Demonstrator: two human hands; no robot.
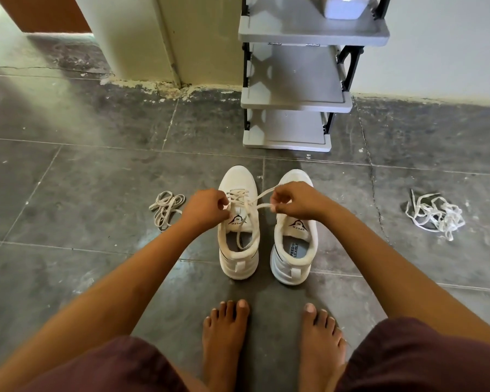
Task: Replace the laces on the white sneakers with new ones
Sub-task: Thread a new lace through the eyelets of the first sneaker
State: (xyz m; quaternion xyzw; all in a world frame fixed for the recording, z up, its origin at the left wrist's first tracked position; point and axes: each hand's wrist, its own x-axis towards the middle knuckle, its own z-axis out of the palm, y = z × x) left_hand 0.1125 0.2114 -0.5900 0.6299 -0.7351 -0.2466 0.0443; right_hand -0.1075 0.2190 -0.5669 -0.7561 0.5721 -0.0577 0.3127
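By my reckoning the job is roughly half done. Two white fabric sneakers stand side by side, toes pointing away, on the dark grey tiled floor, just ahead of the person's bare feet. The left sneaker has a flat cream lace criss-crossed through its eyelets up towards the tongue. The right sneaker shows no lace that I can make out, though a hand hides its eyelets.

The left hand has its grip closed, fingers curled and pinching the lace at the top eyelets. The right hand is likewise closed, pinching two strands drawn across from the left sneaker. A loose stretch of lace drops into that sneaker's opening.

The left sneaker probably needs only tightening and tying, and the right one still wants lacing. A loosely coiled cream lace bundle lies near the sneakers on the left, likely the spare. A whiter tangled heap of laces lies well apart on the right, likely the discards, but I cannot be sure.

Both sneakers look clean, with padded collars, heel tabs and a printed tongue logo.
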